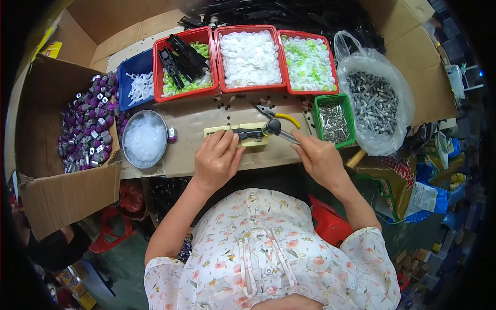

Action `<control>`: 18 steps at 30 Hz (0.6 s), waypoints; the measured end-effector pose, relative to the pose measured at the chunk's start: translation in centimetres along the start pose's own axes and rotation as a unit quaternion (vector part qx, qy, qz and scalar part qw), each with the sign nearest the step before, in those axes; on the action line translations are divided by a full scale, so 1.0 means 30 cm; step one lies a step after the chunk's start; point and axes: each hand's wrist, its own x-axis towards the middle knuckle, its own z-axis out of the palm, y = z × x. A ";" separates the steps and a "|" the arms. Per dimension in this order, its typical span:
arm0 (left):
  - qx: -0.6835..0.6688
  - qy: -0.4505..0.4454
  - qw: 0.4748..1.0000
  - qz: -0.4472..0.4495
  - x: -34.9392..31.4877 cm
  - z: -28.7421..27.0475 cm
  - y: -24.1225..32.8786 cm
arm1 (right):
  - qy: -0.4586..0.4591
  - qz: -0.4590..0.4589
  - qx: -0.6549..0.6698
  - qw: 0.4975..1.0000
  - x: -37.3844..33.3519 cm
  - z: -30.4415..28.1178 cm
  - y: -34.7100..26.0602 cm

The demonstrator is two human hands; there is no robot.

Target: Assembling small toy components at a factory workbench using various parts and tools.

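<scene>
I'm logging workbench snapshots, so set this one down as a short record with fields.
Left hand: fingers on the black part at the pale yellow block
Right hand: grips a black-headed hammer
Hammer contact: cannot tell
Behind the block: pliers
Back row: blue tray, three red trays
Right side: green tray of metal pins, clear plastic bag of metal pieces
Left side: round bowl, cardboard box

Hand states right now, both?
Left hand: fingers at the black part on the cream block; can't tell how firmly it grips.
Right hand: closed, holding the hammer by its handle.
</scene>
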 end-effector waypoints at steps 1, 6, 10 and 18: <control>0.001 -0.004 1.000 -0.002 -0.001 -0.001 0.004 | -0.023 0.008 -0.015 1.000 0.001 -0.004 0.008; -0.013 -0.006 1.000 -0.025 0.009 -0.008 0.006 | 0.172 -0.018 -0.042 0.984 0.145 -0.047 0.135; -0.020 -0.013 0.999 -0.039 0.043 -0.003 0.003 | 0.216 -0.001 -0.123 0.969 0.280 -0.051 0.312; -0.118 -0.045 0.988 -0.085 0.095 -0.003 -0.006 | 0.230 -0.034 -0.135 0.963 0.263 -0.061 0.237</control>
